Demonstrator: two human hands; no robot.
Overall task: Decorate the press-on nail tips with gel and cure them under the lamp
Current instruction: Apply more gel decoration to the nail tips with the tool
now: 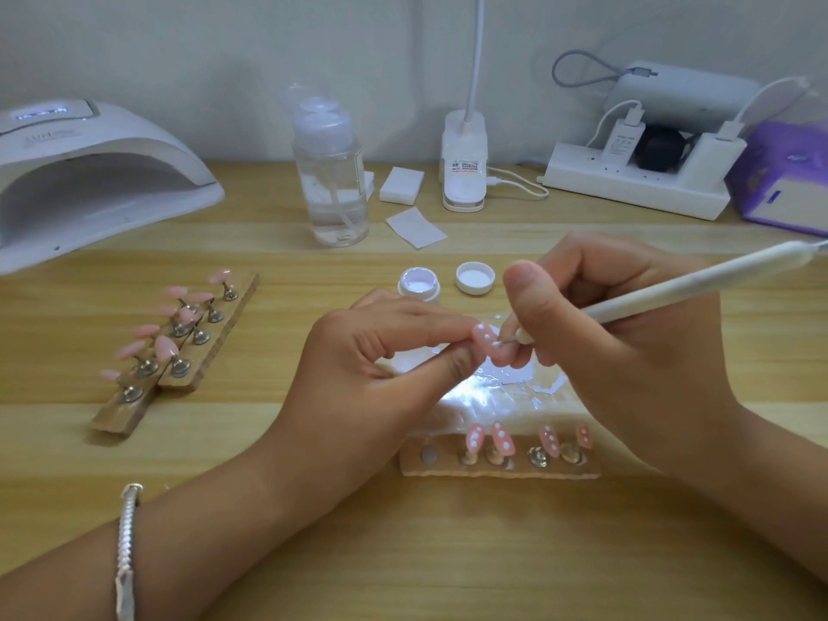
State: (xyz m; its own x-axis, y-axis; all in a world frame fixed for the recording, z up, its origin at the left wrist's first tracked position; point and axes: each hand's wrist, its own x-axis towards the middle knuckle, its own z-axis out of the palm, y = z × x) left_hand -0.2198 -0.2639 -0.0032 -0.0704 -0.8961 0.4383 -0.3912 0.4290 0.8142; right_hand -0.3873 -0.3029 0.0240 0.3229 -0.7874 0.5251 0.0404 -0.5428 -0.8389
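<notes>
A pale wall is seen behind a wooden counter (448, 553). At mid-counter the two hands are brought together, and everything else is placed from that grip. The left hand (381, 365) is pinched on a pink nail tip (486, 340), which is held between thumb and forefinger. The right hand (627, 333) is curled round a white dotting tool (672, 293), held like a pen. Its metal point is laid against the tip, on which white dots are seen.

Far left of the grip and beyond it, a white curing lamp (89, 172) is set, its display lit. Beyond the grip to the right, a power strip (627, 186) with plugged chargers and a purple box (784, 181) are lined along the wall. Straight beyond, a clear pump bottle (331, 181), a desk lamp base (463, 168) and white pads (402, 185) are stood.

Left of the grip, two holder strips (219, 338) are laid touching side by side, with plain pink tips (166, 347) carried on them. Under the grip a shiny sheet (493, 396) smeared with white gel is spread. Nearer than that, a near holder strip (497, 469) is loaded with four dotted tips (502, 439). Just beyond the grip, an open gel pot (419, 284) and its lid (475, 277) are set side by side, slightly apart.
</notes>
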